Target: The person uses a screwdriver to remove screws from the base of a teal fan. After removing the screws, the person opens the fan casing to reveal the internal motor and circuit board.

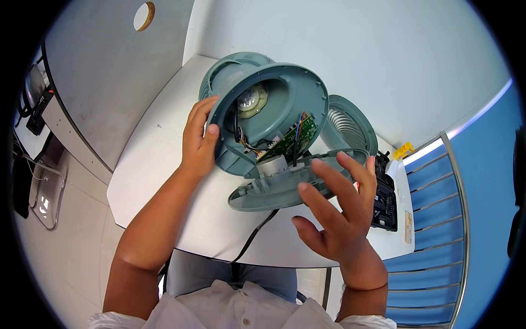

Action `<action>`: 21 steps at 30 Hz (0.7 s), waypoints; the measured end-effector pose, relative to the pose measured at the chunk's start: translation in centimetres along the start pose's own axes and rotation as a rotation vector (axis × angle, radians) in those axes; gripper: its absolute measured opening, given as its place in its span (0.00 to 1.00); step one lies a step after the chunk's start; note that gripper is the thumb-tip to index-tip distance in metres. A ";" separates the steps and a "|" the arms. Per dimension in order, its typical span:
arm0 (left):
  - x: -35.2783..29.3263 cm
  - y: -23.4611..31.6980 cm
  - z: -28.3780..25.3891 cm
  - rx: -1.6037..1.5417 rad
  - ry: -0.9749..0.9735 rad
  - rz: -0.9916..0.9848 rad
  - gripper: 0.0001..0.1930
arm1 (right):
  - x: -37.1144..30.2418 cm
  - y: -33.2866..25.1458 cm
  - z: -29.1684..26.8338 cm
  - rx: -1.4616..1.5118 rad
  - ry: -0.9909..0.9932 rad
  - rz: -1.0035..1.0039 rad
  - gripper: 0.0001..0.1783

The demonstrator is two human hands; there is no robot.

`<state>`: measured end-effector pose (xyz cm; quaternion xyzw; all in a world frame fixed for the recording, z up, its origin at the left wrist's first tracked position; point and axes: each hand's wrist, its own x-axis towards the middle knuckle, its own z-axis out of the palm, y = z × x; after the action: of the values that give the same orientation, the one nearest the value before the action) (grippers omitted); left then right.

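Observation:
A grey-green round plastic housing [306, 104], like the base of a fan, is tipped so its hollow inside faces me. My left hand [198, 143] grips its left rim, thumb in front. Inside show a round metallic part [251, 100], wires and a green circuit board [301, 136]. Below, a matching oval cover [257, 201] lies tilted against the housing, with a pale cylindrical part [272, 166] at its inner side. My right hand [341, 214] is over the cover's right side, fingers spread; whether a fingertip touches it I cannot tell.
Behind the housing stands a ribbed grey-green round part [350, 125]. Black plastic parts [386, 200] and a yellow piece [402, 151] are at the right of the white table [150, 181]. A black cable [251, 238] runs off the front edge; a metal railing [457, 197] stands right.

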<state>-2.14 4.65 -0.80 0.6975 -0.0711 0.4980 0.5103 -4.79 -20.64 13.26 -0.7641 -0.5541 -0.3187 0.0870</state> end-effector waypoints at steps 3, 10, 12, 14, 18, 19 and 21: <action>0.0 -0.2 0.0 0.002 -0.007 -0.003 0.32 | -1.0 0.6 0.1 -0.022 0.003 -0.001 0.23; -0.1 -0.5 -0.3 0.021 0.000 -0.012 0.33 | -0.4 5.2 0.8 0.157 0.256 0.036 0.33; 0.1 -0.3 -0.2 0.011 -0.009 -0.004 0.33 | -0.5 7.1 1.1 0.264 0.308 0.044 0.36; 0.1 -0.1 0.0 -0.001 -0.009 0.004 0.32 | -0.6 8.9 1.9 0.366 0.311 0.068 0.38; 0.0 -0.4 0.0 -0.005 0.000 -0.002 0.31 | -1.6 10.7 6.0 0.700 0.248 0.336 0.43; -0.1 -0.3 0.0 -0.008 0.004 -0.002 0.31 | -2.1 11.0 6.9 0.804 0.239 0.364 0.44; -0.1 -0.2 0.0 -0.012 0.010 0.002 0.31 | -2.9 11.4 8.4 1.011 0.219 0.418 0.47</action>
<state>-2.02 4.69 -0.97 0.6920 -0.0722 0.5013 0.5144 8.25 -23.15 7.51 -0.6832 -0.4625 -0.0668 0.5612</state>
